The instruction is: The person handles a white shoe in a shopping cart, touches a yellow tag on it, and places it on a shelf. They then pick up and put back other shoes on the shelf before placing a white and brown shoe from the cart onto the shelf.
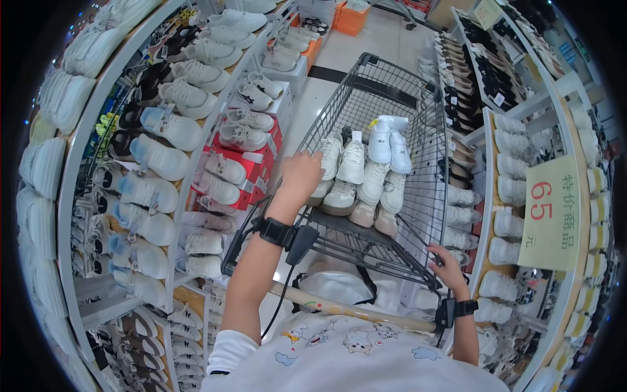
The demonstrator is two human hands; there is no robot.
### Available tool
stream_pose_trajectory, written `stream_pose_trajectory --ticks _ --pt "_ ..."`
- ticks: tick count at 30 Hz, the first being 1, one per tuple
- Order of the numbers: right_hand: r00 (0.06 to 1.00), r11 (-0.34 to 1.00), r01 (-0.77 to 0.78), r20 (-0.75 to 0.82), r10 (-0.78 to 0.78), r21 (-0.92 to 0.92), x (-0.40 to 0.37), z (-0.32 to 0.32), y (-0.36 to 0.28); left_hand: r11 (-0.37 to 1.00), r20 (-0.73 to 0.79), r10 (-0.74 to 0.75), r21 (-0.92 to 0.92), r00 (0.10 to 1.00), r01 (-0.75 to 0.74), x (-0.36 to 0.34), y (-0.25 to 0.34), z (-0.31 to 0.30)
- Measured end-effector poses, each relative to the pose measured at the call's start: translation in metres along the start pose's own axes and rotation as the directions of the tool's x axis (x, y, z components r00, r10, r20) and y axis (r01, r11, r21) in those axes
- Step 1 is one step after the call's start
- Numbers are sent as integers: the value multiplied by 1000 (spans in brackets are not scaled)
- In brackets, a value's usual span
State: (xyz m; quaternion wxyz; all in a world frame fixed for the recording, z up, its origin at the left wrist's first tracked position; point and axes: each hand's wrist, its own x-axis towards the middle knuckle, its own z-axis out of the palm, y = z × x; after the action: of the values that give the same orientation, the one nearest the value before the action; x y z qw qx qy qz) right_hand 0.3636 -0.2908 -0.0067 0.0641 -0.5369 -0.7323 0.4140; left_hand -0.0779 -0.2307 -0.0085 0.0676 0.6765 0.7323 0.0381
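Handling this shopping cart (428,170) well, at the centre of the frame, is mostly a matter of steady, even support from both sides. The left hand (302,173), left of centre, is bent over the cart's left rim with its fingers curled down beside the nearest shoe; whether they grip the wire or touch that shoe cannot be told. The right hand (447,266), right of centre and lower, is loosely curved at the right rim, thumb and fingers parted, no shoe in it; how firmly it has the wire, if at all, is unclear. The white shoes (373,183) stand packed together inside the basket's near part, just above the middle of the frame, some leaning on others. Because they look able to topple, any push is best slow and matched on both sides, with fingertips clear of the mesh. If a shoe needs straightening, lift it by the heel and leave its neighbours supported. On the left, mind the stacked red boxes (264,173) close to the rim; on the right, keep knuckles off the shelved shoes (462,215).
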Motion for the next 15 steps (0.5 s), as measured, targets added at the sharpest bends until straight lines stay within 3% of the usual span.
stream_pose_trajectory --ticks 2,4,6,8,11,15 --pt "996 994 -75 54 71 82 13 -7 0 999 -4 31 -37 1000 -31 9 1 -5" --pt "997 998 -10 70 14 -55 27 -16 -6 995 40 81 -53 996 -79 17 -3 -7" --pt "994 997 -52 93 57 -50 40 -24 -11 995 107 67 -82 992 -58 27 -5 -10" --pt "995 967 53 95 -30 -251 53 -32 -15 993 169 59 -109 984 -40 41 -5 -13" --pt "991 964 73 131 -40 -255 73 -42 -20 981 207 79 -190 975 -39 59 -2 -17" --pt "985 925 123 155 -71 -359 93 -52 -25 938 75 85 -342 994 -54 84 -1 -24"
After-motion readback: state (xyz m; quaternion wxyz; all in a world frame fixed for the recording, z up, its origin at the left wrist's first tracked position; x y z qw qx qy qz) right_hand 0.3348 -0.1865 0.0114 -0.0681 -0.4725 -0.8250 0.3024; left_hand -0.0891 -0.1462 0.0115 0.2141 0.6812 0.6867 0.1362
